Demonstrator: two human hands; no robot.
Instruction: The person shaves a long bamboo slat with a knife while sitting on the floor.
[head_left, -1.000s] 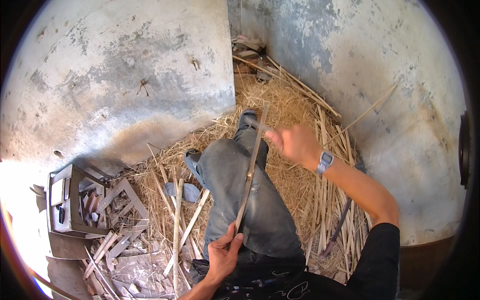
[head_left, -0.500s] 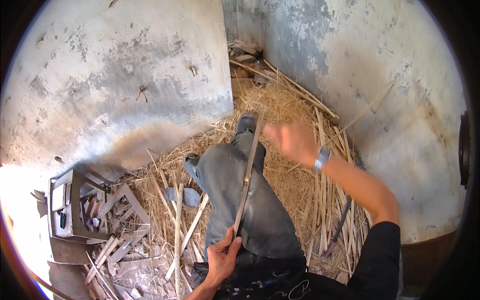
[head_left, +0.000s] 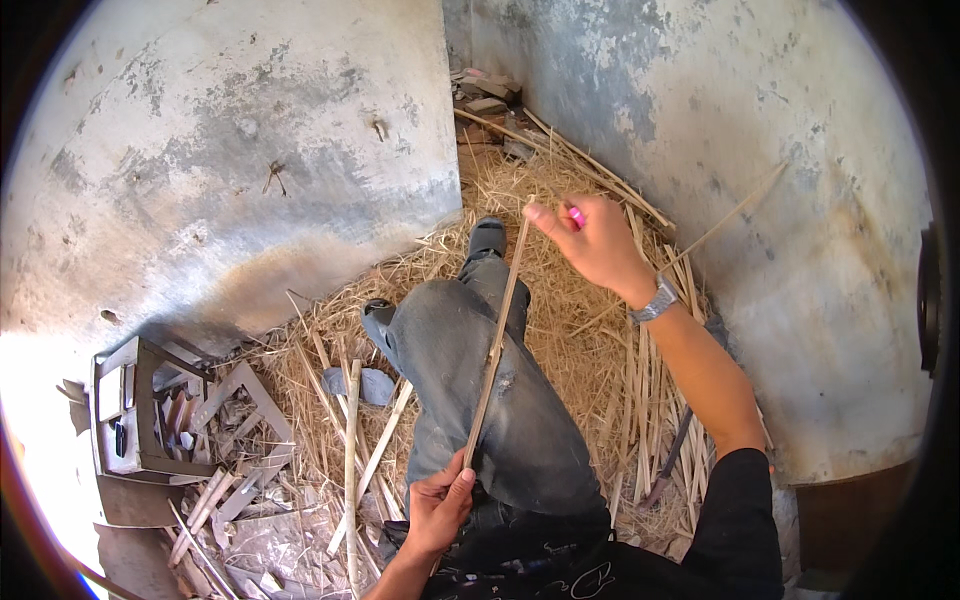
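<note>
Your left hand point(head_left: 438, 510) pinches a strip point(head_left: 495, 350) above your trousers point(head_left: 545, 440); near its far end, your right hand point(head_left: 600, 248) grips a pink object point(head_left: 577, 216).

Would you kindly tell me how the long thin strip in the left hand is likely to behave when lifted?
The strip is probably fairly stiff, since it runs nearly straight from the left hand across the trousers. It is likely light for its length, as it looks very narrow.
</note>
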